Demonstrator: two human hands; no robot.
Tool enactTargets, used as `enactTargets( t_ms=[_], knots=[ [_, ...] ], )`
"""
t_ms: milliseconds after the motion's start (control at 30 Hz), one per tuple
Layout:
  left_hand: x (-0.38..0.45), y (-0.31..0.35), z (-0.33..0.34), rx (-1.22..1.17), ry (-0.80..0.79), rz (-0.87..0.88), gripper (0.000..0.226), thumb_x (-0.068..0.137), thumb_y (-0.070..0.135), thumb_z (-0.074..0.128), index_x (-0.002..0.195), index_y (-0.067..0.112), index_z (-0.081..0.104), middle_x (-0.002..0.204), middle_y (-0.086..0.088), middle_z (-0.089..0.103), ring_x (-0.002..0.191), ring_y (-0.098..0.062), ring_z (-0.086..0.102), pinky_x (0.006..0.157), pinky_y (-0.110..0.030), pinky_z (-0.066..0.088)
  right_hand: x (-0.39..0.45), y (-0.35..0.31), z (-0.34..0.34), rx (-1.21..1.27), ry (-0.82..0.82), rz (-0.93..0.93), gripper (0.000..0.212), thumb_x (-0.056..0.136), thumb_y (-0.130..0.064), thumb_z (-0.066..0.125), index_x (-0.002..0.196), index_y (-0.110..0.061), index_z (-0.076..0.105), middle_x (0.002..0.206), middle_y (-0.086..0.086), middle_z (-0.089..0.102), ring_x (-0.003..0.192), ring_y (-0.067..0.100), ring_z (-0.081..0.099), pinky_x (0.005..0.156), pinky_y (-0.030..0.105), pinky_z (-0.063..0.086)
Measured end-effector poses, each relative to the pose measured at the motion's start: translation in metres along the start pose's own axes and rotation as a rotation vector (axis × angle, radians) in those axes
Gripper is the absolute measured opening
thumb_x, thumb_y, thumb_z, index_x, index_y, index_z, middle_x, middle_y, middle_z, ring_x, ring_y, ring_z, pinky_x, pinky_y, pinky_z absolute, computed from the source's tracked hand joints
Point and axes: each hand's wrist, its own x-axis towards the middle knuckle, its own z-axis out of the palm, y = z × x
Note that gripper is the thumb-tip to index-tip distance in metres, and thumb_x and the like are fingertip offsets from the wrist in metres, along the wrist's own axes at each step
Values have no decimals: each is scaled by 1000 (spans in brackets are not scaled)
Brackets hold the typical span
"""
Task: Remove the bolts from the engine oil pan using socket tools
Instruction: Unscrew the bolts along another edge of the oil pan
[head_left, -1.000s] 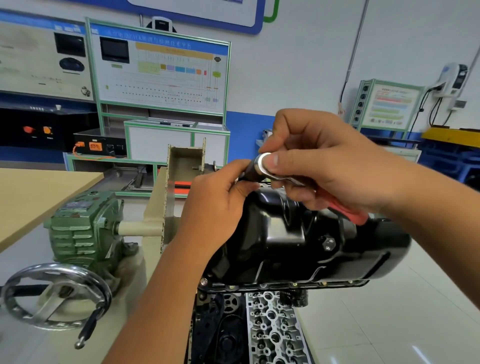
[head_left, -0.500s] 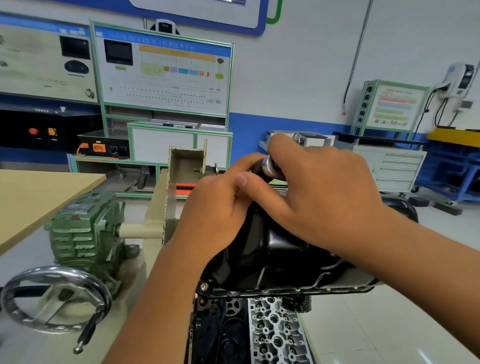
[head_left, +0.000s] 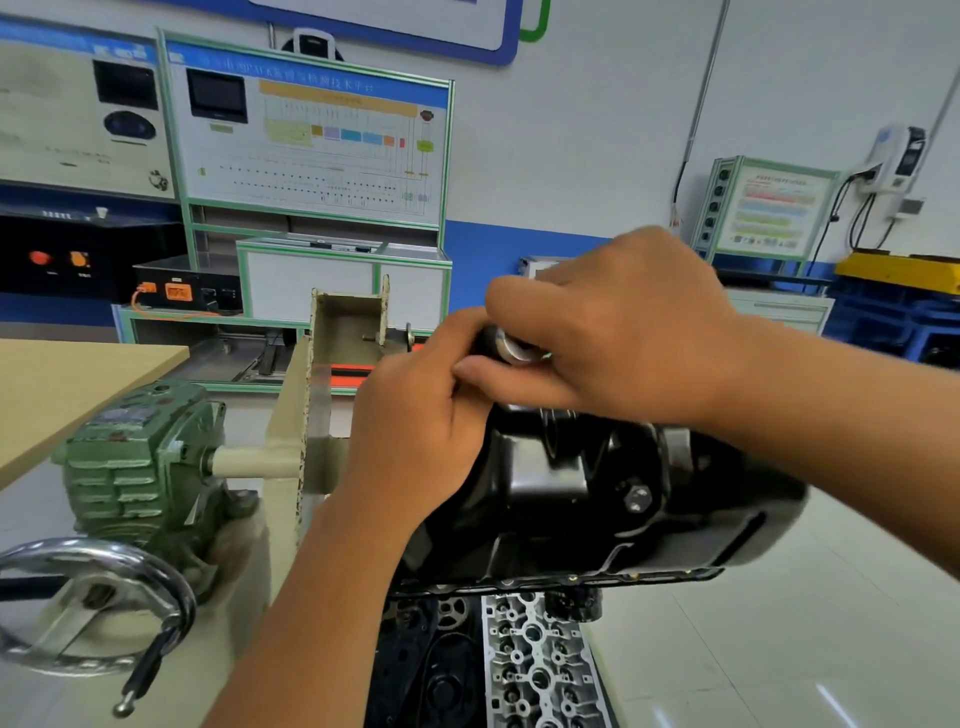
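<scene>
Nearest the camera, at the bottom centre, the exposed cylinder head of the inverted engine shows its valve gear. To the near left, a chrome handwheel and a green worm gearbox belong to the engine stand.

Directly above the cylinder head sits the black oil pan, its flange edge running left to right with small bolt heads along it. A larger hex plug projects from the pan's near wall.

At the far left top of the pan, both hands meet over a chrome ratchet head. The left hand has its fingers curled around the dark socket or extension below the head; the part itself is mostly hidden. The right hand closes over the ratchet head from above, thumb stretched left along its underside. The handle is not visible.

The step in hand appears to be seating or steadying the socket on a bolt at the pan's far edge; the bolt is out of sight.

- Keep the socket square on the bolt head; a tilted socket may round the corners.
- Steady the drive end with the left hand while the right turns.
- Loosen anticlockwise in short strokes.

Beyond stand a tan worktop at left and green-framed training panels against the far wall.
</scene>
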Motion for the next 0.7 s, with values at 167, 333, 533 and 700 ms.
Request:
enactTargets(
  t_ms=[167, 333, 533, 700],
  knots=[
    [-1, -6, -6, -128, -6, -83, 25, 97, 12, 55, 118, 27, 59, 69, 2, 64, 59, -14, 62, 53, -37, 49, 22, 1, -7, 71, -83, -23, 47, 99, -62, 37, 76, -21, 34, 50, -4, 30, 41, 21, 25, 50, 26, 18],
    [0, -1, -8, -78, 51, -35, 27, 94, 12, 51, 112, 29, 62, 73, 6, 61, 58, -8, 57, 51, -11, 36, 13, -16, -7, 163, -155, 215, 47, 95, -67, 32, 82, -23, 39, 57, -7, 41, 50, 13, 37, 48, 31, 27],
    [3, -1, -5, -136, 99, -123, 16, 97, 27, 58, 112, 29, 64, 72, -7, 64, 62, -28, 57, 58, -44, 43, 0, -12, -21, 482, -296, 317, 17, 83, -25, 67, 90, -21, 52, 71, -7, 57, 66, 9, 54, 62, 26, 44],
    [4, 0, -4, -249, -35, -142, 22, 93, 37, 65, 114, 36, 57, 80, -15, 66, 72, -39, 62, 65, -55, 52, 8, 26, -38, 244, -345, 117, 29, 88, -17, 72, 113, -31, 74, 105, -8, 71, 98, 22, 61, 81, 40, 47]
  ],
)
